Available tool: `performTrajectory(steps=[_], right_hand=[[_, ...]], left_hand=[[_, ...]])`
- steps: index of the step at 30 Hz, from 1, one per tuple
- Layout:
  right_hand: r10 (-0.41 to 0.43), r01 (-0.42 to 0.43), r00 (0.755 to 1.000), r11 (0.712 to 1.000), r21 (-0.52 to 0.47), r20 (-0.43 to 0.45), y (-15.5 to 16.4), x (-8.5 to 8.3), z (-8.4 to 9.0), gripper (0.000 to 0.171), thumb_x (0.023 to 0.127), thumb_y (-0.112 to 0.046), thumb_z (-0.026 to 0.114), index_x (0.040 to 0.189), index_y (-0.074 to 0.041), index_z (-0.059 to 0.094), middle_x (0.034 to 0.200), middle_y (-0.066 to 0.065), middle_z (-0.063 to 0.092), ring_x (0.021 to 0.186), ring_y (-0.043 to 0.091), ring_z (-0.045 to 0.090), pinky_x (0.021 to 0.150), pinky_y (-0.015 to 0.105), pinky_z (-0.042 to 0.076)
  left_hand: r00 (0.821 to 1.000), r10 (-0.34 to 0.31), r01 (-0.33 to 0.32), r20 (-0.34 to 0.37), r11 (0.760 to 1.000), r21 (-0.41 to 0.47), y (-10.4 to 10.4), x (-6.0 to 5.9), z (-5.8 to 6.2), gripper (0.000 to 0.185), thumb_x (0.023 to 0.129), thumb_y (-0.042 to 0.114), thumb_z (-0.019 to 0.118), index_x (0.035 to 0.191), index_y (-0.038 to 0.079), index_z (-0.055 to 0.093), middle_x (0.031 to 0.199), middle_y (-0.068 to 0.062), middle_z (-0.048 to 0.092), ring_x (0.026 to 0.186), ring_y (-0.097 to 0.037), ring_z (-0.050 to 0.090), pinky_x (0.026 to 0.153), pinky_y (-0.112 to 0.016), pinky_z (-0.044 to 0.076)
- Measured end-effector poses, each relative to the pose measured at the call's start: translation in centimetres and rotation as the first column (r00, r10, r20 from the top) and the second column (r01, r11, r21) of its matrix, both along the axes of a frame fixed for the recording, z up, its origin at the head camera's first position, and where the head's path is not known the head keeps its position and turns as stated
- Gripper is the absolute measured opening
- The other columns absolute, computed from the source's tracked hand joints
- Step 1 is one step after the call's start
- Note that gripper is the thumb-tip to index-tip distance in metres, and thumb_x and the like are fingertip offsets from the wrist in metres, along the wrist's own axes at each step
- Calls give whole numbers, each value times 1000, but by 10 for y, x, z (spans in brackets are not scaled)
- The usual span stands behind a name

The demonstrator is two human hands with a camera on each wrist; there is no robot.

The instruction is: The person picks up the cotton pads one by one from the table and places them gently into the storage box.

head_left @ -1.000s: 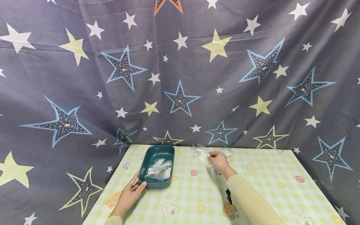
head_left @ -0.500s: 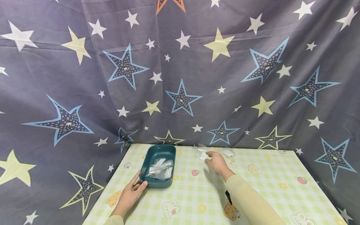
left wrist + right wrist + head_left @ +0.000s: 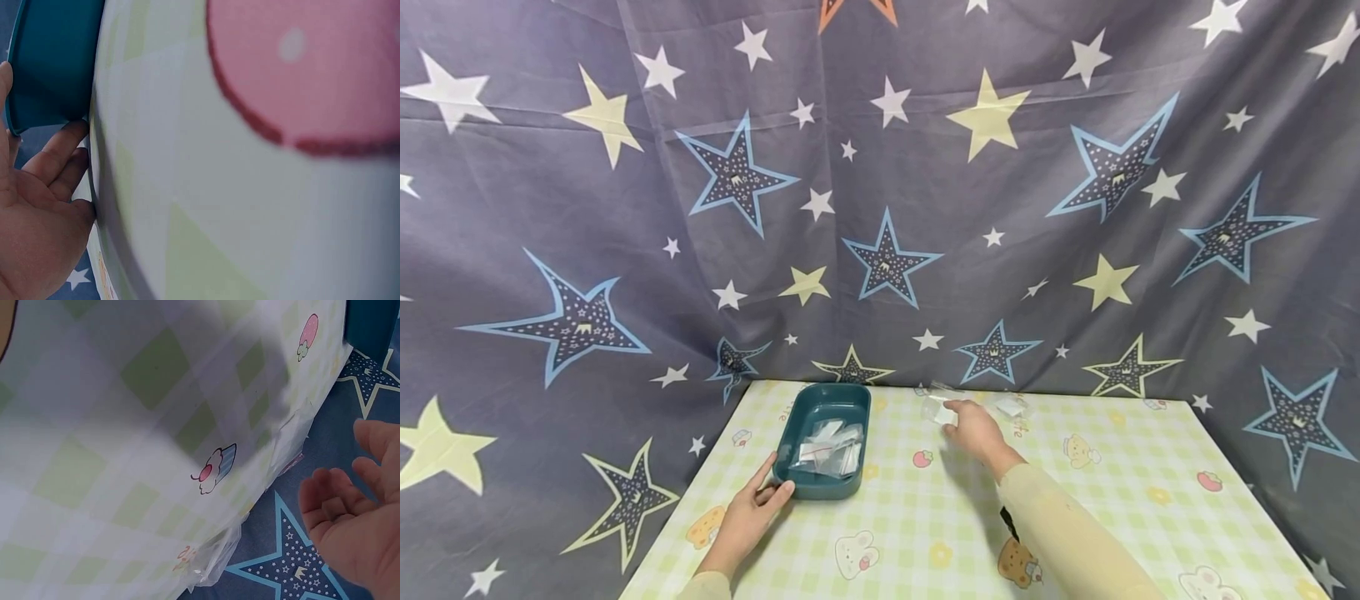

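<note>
A dark teal rectangular box (image 3: 822, 490) stands on the left of the table with several small clear bags (image 3: 831, 450) of white pieces inside. My left hand (image 3: 745, 521) touches its near left corner, thumb at the near rim and a fairly straight finger along the left side; in the left wrist view more fingers (image 3: 50, 159) lie low by its base. Farther right, my right hand (image 3: 977, 429) reaches over a clear bag with a white piece (image 3: 942, 406). In the right wrist view its fingers (image 3: 334, 487) are loosely bent with nothing between them, beside that bag (image 3: 290, 440).
A second clear bag (image 3: 1011, 407) lies just right of my right hand, near the table's back edge. A green-checked cartoon cloth (image 3: 940, 508) covers the table. A grey star-patterned curtain (image 3: 925, 192) hangs directly behind it.
My right hand has shifted slightly left and down over the clear bag. The left hand stays at the box, and the view tilts a little.
</note>
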State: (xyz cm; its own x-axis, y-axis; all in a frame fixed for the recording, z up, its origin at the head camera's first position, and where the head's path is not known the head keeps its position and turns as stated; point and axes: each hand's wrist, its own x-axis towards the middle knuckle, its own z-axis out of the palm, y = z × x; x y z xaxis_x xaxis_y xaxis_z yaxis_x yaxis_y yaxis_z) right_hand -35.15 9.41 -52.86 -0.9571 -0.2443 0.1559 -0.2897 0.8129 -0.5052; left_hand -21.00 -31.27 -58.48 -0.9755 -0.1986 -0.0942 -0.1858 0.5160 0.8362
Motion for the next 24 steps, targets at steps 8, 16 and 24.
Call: performTrajectory(steps=[8,16,24], right_hand=[[90,-92,996,986,142,21,-3,1,-7,60,93,-18,78,149,-4,62,147,31,61,133,54,61,113,62,53],[93,-112,991,969,222,94,-3,4,-12,61,95,-24,75,153,-10,59,159,32,50,144,56,49,117,67,47],[84,-122,984,960,252,156,-4,0,-23,63,98,-30,72,158,-16,56,165,28,44,149,55,44,118,70,44]], left_hand=[[1000,9,-9,-13,1000,-6,-2,0,-3,88,99,65,67,172,34,27,157,-28,54,147,-40,54,117,-56,51],[1000,14,-14,-1,1000,10,0,3,1,88,100,64,67,172,34,27,159,-28,51,148,-41,54,115,-54,53],[1000,3,-3,-4,1000,6,1,2,2,89,100,65,66,172,34,26,158,-30,51,148,-43,53,115,-55,53]])
